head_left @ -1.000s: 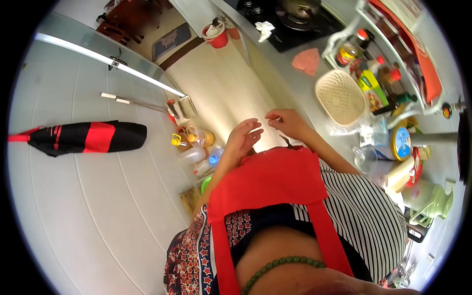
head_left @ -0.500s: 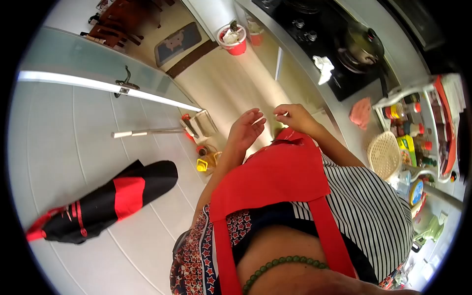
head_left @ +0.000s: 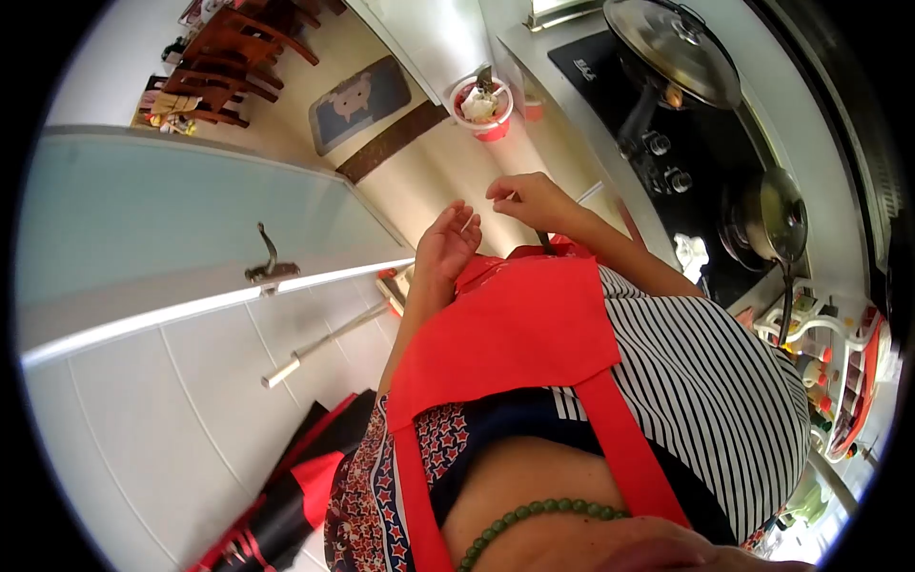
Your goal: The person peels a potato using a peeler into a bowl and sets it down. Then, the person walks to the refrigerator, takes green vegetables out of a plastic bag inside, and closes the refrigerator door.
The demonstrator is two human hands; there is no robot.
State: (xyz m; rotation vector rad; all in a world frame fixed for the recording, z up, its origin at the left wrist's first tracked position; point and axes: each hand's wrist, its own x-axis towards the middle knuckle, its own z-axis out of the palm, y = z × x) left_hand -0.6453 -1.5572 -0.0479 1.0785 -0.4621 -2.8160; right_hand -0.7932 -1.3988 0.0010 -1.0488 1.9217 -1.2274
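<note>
My left hand (head_left: 446, 244) is held up in front of the red apron (head_left: 505, 334), fingers apart and slightly curled, with nothing in it. To its right, my right hand (head_left: 536, 202) hovers just beyond the apron's far edge, its fingers bent and loosely apart, also holding nothing. The two hands do not touch each other. Past them on the floor stands a red and white bin (head_left: 482, 107) with pale waste in it.
A lidded pan (head_left: 675, 52) and a smaller pot (head_left: 774, 214) stand on the black stove (head_left: 658, 162) at the right. White tissue (head_left: 691, 255) lies near its edge. At the left are a glass door (head_left: 181, 219) and a hanging black and red apron (head_left: 295, 496).
The view has moved toward the doorway. The bin, stove and pans now show more fully, while the spice rack and basket have slid down right. Both hands stay raised and empty.
</note>
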